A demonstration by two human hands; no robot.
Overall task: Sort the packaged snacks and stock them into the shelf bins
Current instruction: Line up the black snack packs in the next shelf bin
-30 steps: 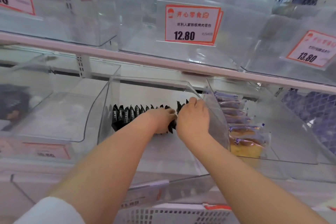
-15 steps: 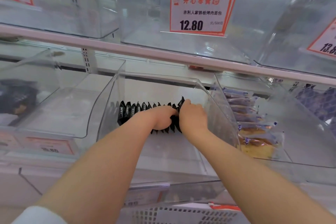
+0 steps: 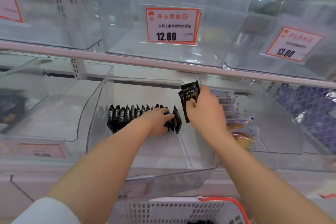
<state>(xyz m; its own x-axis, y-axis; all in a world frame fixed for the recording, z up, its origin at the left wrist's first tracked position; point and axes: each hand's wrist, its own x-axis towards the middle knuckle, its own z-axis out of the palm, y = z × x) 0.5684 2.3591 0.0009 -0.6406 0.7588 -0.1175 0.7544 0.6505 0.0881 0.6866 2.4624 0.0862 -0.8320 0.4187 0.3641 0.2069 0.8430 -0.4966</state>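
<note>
Closest in, at the bottom edge, sits a white slotted basket (image 3: 181,209) with a red-orange handle, and a white sleeve (image 3: 45,212) shows at the lower left. Both bare forearms reach up and away from there into the clear middle bin (image 3: 96,107) on the lower shelf.

The left hand (image 3: 158,122) lies low in the bin, fingers curled against the right end of a row of black snack packets (image 3: 131,116) that stand upright on edge along the bin's back; it presses and holds the last few packets there. The right hand (image 3: 205,111) is raised above the row, wrist bent, thumb and fingers pinching a small stack of black packets (image 3: 189,96) marked "DRYCAKE", held upright just right of the row and apart from it.

Behind the right hand, the neighbouring bin holds blue-wrapped cakes (image 3: 234,114) in a line. Farther up, past the pale shelf rail (image 3: 127,60), the upper clear bins carry price cards: 12.80 (image 3: 171,25) in the middle, 13.80 (image 3: 291,45) to the right.
</note>
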